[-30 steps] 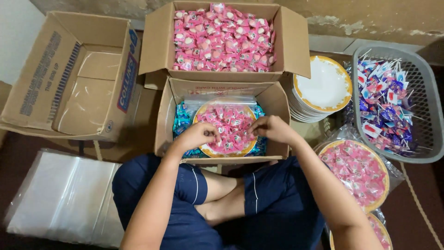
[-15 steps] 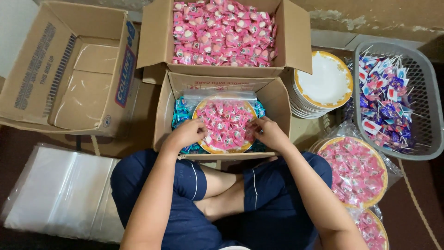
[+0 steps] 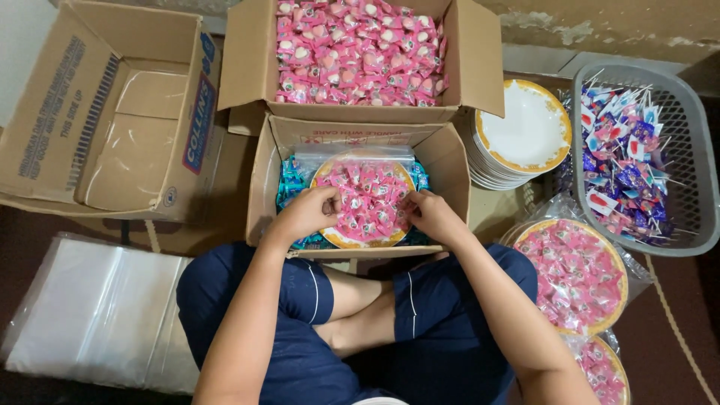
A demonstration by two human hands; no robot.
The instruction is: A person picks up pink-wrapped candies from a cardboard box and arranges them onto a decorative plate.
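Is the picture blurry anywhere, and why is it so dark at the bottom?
Head view: sharp in the middle, where the left hand and right hand rest on the plate of pink candies; light falls from above, so the floor and lower corners lie in shadow; the clear bags show soft glare; edges bend slightly.

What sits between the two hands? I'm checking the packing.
In the head view, a bagged plate of pink sweets lies between left hand and right hand.
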